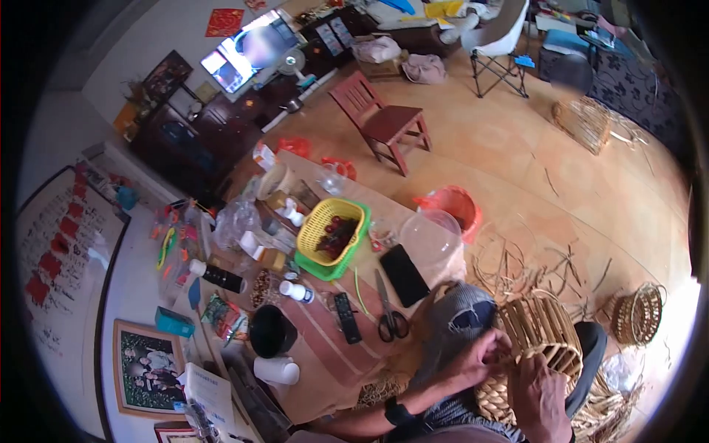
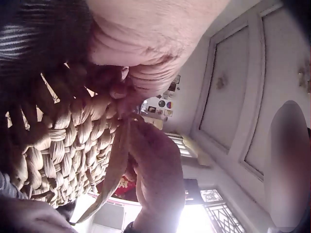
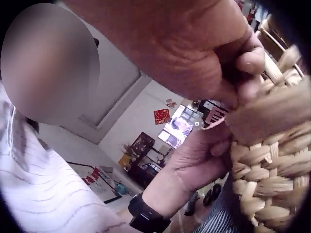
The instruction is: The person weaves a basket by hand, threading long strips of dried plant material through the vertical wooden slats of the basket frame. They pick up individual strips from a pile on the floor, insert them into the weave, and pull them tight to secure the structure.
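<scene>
A woven straw basket (image 1: 539,325) with open slats rests on the person's lap. The left hand (image 1: 484,358), with a dark watch on its wrist, pinches the weave at the basket's near rim. Close beside it the right hand (image 1: 541,391) has its fingers curled on a flat strand. That strand (image 2: 114,167) hangs down from between both hands in the left wrist view, and in the right wrist view the strand (image 3: 272,114) crosses over the braided side. Some fingertips are hidden by the hands.
Left of the lap, a table (image 1: 295,369) holds scissors (image 1: 391,314), a black tablet (image 1: 404,275), a remote (image 1: 346,318) and a yellow basket (image 1: 325,229). Loose straw (image 1: 569,266) lies on the floor near a small woven basket (image 1: 639,314). A red chair (image 1: 391,124) stands beyond.
</scene>
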Demonstrator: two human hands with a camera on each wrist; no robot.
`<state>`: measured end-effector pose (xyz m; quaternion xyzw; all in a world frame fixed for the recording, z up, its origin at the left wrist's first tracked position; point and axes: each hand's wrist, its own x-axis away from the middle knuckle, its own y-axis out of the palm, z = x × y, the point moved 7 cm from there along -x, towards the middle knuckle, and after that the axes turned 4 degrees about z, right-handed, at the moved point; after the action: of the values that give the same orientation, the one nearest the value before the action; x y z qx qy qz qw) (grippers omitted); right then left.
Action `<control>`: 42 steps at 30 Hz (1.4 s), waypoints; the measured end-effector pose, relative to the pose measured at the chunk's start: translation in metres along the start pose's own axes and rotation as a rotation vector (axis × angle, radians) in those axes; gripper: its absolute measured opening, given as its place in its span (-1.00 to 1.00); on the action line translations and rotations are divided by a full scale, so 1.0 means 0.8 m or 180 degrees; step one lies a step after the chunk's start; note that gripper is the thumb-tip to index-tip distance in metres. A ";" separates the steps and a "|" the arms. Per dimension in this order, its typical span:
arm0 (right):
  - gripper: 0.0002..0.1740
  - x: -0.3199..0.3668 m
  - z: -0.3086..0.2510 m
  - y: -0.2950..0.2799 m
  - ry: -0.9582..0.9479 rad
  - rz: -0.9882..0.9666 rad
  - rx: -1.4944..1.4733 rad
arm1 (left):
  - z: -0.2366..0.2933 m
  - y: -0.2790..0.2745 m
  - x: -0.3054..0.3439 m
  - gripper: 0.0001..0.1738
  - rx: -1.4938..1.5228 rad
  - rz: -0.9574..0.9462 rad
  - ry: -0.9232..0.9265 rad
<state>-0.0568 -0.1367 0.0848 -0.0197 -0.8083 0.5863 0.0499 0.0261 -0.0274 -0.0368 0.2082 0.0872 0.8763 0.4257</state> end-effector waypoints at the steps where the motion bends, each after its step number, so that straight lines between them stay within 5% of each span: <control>1: -0.80 -0.001 -0.001 -0.003 -0.0211 0.0354 0.0063 | 0.000 -0.002 -0.002 -0.50 -0.0197 0.0008 0.0083; 5: -0.80 -0.009 0.009 0.043 -0.0085 0.0812 -0.0196 | -0.014 -0.008 -0.002 -0.56 -0.0101 -0.0058 -0.0302; 8: -0.78 -0.008 0.007 0.043 0.0018 0.0679 -0.0264 | -0.046 -0.012 -0.014 -0.58 0.0327 -0.0030 0.0051; 13: -0.72 0.005 0.020 0.028 0.0087 0.0469 -0.0331 | -0.008 0.009 -0.001 -0.66 -0.0237 0.0234 0.0371; 17: -0.74 0.016 0.021 0.031 -0.0258 0.1022 -0.0341 | -0.008 0.019 0.011 -0.70 -0.0464 0.0490 0.0366; 20: -0.78 0.009 0.000 -0.009 -0.0337 0.0872 -0.0383 | -0.012 0.011 0.014 -0.68 -0.0407 0.0624 0.0409; 21: -0.81 0.007 -0.003 -0.011 -0.0528 0.1304 -0.0840 | -0.012 0.010 0.015 -0.67 -0.0428 0.0637 0.0369; 28: -0.90 0.047 0.029 0.002 -0.0192 0.0275 -0.0754 | -0.028 0.005 0.016 -0.67 -0.0288 0.0996 0.0642; 30: -0.97 0.052 0.039 -0.017 -0.0475 0.1149 -0.0487 | -0.025 0.007 0.015 -0.66 -0.0301 0.0991 0.0610; 36: -0.91 0.060 0.092 0.065 0.0023 0.1171 -0.0963 | -0.041 -0.011 -0.009 -0.67 -0.0422 0.0835 0.0673; 41: -0.83 0.072 0.083 0.038 0.0558 0.1273 -0.0589 | 0.033 0.000 0.011 -0.71 -0.0872 0.0510 0.0191; 42: -0.77 0.076 0.074 0.013 0.0426 0.1681 -0.0687 | 0.046 0.000 0.010 -0.69 -0.1474 0.0446 0.0422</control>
<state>-0.1233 -0.1836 0.0604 -0.2733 -0.8278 0.4870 -0.0536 0.0378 -0.0218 -0.0017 0.0527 -0.1029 0.9120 0.3936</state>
